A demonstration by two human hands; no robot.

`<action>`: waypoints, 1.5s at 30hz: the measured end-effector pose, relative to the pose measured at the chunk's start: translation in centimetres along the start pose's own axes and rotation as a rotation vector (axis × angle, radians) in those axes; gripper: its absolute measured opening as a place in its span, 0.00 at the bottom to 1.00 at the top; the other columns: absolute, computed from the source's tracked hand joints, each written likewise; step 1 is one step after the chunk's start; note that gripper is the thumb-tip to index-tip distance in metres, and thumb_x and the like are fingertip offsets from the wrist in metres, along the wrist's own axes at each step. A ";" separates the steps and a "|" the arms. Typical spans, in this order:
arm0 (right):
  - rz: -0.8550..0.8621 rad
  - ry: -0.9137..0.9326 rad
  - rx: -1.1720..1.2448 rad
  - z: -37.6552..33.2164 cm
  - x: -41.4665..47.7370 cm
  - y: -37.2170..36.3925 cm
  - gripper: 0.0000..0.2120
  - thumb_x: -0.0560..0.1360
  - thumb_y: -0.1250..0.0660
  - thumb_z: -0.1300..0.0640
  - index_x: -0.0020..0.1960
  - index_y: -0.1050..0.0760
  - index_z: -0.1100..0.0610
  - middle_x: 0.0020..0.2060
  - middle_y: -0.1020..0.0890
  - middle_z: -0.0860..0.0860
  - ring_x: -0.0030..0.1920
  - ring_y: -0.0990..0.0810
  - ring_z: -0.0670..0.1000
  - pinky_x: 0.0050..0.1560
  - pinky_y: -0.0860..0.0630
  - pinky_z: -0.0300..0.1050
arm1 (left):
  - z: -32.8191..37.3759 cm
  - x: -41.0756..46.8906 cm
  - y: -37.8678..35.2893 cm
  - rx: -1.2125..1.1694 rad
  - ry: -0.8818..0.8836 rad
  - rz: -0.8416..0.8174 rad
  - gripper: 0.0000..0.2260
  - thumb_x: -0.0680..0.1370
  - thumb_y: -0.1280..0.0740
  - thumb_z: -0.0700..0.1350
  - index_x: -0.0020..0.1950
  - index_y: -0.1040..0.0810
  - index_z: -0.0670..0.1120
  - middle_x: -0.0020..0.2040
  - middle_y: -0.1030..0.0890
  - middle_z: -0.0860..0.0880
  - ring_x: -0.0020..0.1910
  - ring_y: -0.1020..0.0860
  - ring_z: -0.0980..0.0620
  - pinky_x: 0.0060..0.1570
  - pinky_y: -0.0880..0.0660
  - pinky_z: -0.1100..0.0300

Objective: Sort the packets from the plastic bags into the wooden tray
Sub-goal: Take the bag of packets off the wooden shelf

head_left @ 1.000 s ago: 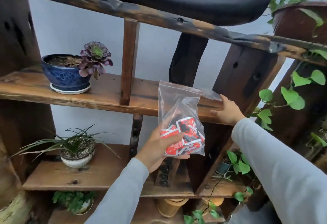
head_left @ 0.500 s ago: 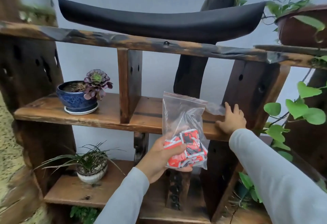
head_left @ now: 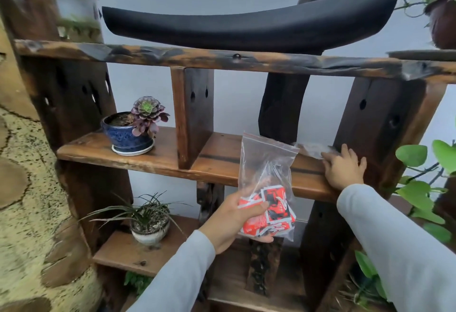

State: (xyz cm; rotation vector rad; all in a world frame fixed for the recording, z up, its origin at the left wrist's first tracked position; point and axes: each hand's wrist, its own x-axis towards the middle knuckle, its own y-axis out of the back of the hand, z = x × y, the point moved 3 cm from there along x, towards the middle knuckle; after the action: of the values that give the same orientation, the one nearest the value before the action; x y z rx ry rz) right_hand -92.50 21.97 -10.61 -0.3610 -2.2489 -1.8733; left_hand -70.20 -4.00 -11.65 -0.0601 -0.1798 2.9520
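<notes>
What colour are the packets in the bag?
Red, with black and white print. The packets show in the head view, inside the clear bag.

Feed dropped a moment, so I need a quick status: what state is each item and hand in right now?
Plastic bag: upright, held at its bottom, top looks sealed.
Red packets: inside the bag, bunched at the bottom.
Left hand: grip closed on the bag.
Right hand: resting on the shelf, touching a second clear bag.
Second clear bag: lying flat.
</notes>
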 end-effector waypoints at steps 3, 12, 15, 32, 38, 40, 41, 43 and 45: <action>0.018 0.042 0.023 0.3 -1.1 0.7 0.18 0.85 0.44 0.48 0.73 0.26 0.44 0.82 0.39 0.57 0.81 0.43 0.62 0.80 0.54 0.67 | -0.8 0.1 -0.2 0.020 0.005 0.009 0.16 0.78 0.31 0.48 0.66 0.25 0.53 0.58 0.16 0.49 0.56 0.16 0.48 0.56 0.19 0.46; 0.396 0.283 0.373 -3.0 -5.1 11.3 0.15 0.85 0.40 0.56 0.67 0.20 0.55 0.65 0.17 0.56 0.68 0.23 0.61 0.80 0.48 0.67 | -2.3 -0.2 0.6 -0.039 0.062 0.097 0.15 0.79 0.34 0.53 0.65 0.24 0.64 0.63 0.19 0.50 0.58 0.17 0.46 0.54 0.19 0.42; 0.430 0.312 0.601 -4.0 -7.1 14.8 0.16 0.86 0.42 0.54 0.67 0.21 0.56 0.60 0.15 0.53 0.60 0.19 0.56 0.72 0.29 0.54 | -2.9 -0.4 1.3 -0.131 0.081 0.165 0.13 0.79 0.33 0.52 0.64 0.22 0.62 0.63 0.19 0.48 0.58 0.17 0.44 0.56 0.21 0.38; 0.104 0.618 0.872 -9.0 -15.4 16.6 0.17 0.86 0.44 0.53 0.48 0.23 0.62 0.39 0.21 0.55 0.38 0.23 0.51 0.40 0.27 0.47 | -1.1 -1.9 -4.1 -0.364 0.119 -0.068 0.23 0.78 0.37 0.63 0.67 0.24 0.52 0.63 0.18 0.43 0.62 0.20 0.39 0.59 0.24 0.39; -0.072 0.710 0.940 -7.9 -17.1 18.3 0.19 0.86 0.43 0.53 0.51 0.21 0.65 0.42 0.21 0.64 0.40 0.23 0.59 0.43 0.28 0.46 | -2.8 -1.6 -4.5 -0.419 0.158 -0.120 0.30 0.77 0.41 0.68 0.71 0.26 0.51 0.67 0.21 0.42 0.66 0.23 0.37 0.62 0.26 0.38; -0.160 0.767 0.911 -7.6 -18.1 18.5 0.18 0.86 0.43 0.54 0.49 0.22 0.65 0.35 0.25 0.56 0.35 0.27 0.47 0.39 0.31 0.39 | -3.2 -1.8 -5.0 -0.439 0.152 -0.125 0.30 0.77 0.41 0.68 0.71 0.26 0.51 0.67 0.21 0.42 0.66 0.23 0.37 0.66 0.29 0.36; -0.185 0.783 0.891 -7.5 -18.2 18.3 0.18 0.86 0.43 0.53 0.47 0.22 0.65 0.33 0.27 0.50 0.34 0.28 0.43 0.38 0.32 0.36 | -3.2 -1.9 -5.5 -0.444 0.146 -0.130 0.29 0.77 0.41 0.68 0.71 0.26 0.51 0.67 0.21 0.42 0.66 0.23 0.37 0.66 0.30 0.35; -0.232 0.770 0.865 -7.3 -18.3 17.5 0.19 0.86 0.43 0.52 0.47 0.23 0.65 0.32 0.26 0.45 0.33 0.28 0.44 0.38 0.31 0.37 | -2.9 -2.3 -7.0 -0.454 0.122 -0.154 0.30 0.77 0.41 0.67 0.71 0.26 0.49 0.68 0.22 0.42 0.67 0.24 0.39 0.67 0.30 0.38; -0.237 0.753 0.811 -7.0 -18.3 16.1 0.20 0.86 0.42 0.51 0.43 0.25 0.64 0.34 0.25 0.49 0.35 0.27 0.49 0.40 0.30 0.44 | -2.5 -2.6 -8.6 -0.475 0.052 -0.163 0.30 0.77 0.40 0.65 0.73 0.29 0.48 0.71 0.25 0.41 0.70 0.27 0.39 0.72 0.35 0.40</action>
State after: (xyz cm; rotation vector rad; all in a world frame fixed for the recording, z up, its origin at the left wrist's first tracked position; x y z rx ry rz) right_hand -70.21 16.69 0.26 0.6413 -2.2598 -0.7755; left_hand -66.01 4.19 -13.00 -0.1755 -0.8301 2.6776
